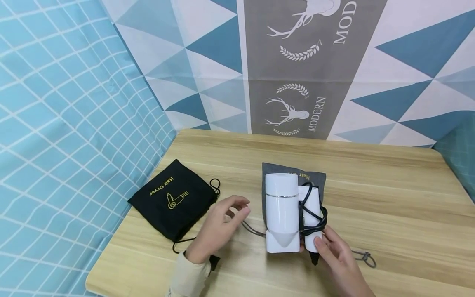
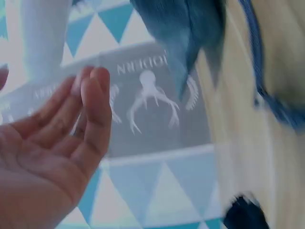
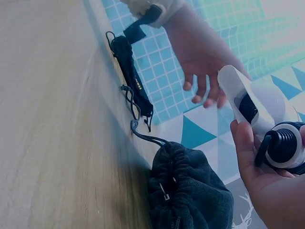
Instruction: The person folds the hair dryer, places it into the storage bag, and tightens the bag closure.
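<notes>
hair dryer (image 1: 282, 214), white and folded, is held up at the lower right of centre, its black cord (image 1: 313, 231) looped around the handle. the right hand (image 1: 339, 255) grips the handle's end, thumb on top. nearer the lower centre, the left hand (image 1: 220, 227) is empty, fingers loosely bent. steadier handling, i judge, would have that free palm under the bulky barrel, with the cord loops snug so none snag. beneath the dryer lies a grey drawstring bag (image 1: 318, 178); a black bag (image 1: 172, 202) lies left of centre on the wooden table (image 1: 389, 198). a triangle-patterned wall (image 1: 404, 74) fills the top.
</notes>
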### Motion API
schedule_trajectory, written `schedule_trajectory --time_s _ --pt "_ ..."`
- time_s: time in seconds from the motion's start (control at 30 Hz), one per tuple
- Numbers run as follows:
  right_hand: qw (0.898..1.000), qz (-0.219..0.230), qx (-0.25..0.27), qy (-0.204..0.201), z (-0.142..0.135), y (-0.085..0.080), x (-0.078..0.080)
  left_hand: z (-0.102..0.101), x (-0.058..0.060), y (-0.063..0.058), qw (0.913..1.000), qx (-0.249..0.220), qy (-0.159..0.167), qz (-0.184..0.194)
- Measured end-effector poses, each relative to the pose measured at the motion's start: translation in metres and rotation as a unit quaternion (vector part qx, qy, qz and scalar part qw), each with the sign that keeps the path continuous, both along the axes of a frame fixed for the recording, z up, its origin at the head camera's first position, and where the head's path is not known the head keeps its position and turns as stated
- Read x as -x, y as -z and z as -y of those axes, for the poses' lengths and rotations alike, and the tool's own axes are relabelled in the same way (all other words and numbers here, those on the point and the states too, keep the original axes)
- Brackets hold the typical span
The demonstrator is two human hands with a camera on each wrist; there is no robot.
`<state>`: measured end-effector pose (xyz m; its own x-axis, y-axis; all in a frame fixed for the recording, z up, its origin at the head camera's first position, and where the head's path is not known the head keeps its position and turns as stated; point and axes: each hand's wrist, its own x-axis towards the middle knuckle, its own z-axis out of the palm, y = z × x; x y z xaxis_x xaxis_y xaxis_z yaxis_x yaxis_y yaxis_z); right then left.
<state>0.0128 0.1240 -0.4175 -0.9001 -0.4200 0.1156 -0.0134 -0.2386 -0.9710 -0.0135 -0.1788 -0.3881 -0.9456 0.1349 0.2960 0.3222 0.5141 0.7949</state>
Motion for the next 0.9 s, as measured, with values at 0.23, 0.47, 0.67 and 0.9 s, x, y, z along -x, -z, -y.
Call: schedule_trajectory --time_s 0.23,0.47,0.67,0.9 --pt "0.999 0.028 -0.011 -0.019 -0.001 0.000 0.000 0.052 -0.005 0.012 0.9914 0.107 -0.075 -0.002" --pt "0.998 0.060 -0.031 -0.010 -0.003 0.003 -0.002 0.097 -0.012 0.024 0.9587 0.247 -0.140 0.016" --pt "0.998 0.058 -0.029 -0.013 -0.004 0.004 0.000 0.118 -0.017 0.036 0.9310 0.319 -0.161 0.077" --pt "0.998 0.064 -0.022 -0.011 -0.005 0.006 0.001 0.120 0.000 0.044 0.9381 0.303 -0.136 0.098"
